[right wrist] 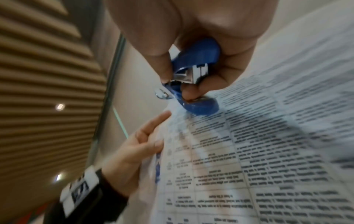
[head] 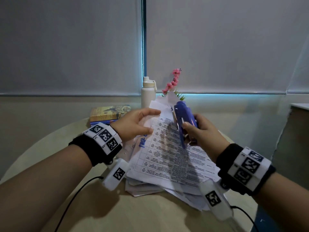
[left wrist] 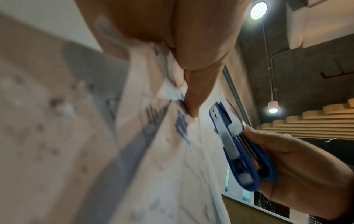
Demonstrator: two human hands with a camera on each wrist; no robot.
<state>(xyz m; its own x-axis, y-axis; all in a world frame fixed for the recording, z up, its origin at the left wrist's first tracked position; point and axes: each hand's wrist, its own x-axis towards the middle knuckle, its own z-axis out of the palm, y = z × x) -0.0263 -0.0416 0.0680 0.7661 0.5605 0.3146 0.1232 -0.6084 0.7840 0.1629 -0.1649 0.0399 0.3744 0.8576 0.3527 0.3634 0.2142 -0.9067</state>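
The right hand (head: 205,131) is curled around a blue stapler (head: 184,119), whose mouth sits by the top edge of the papers (head: 167,156), and the left hand (head: 133,126) pinches the left edge of the top sheets, thumb on top. The papers are a messy pile in the middle of the round table (head: 50,156). Close behind the pile stand books (head: 108,113), a white bottle (head: 148,92) and a pink flower (head: 173,81), and open tabletop shows to the left and in front.
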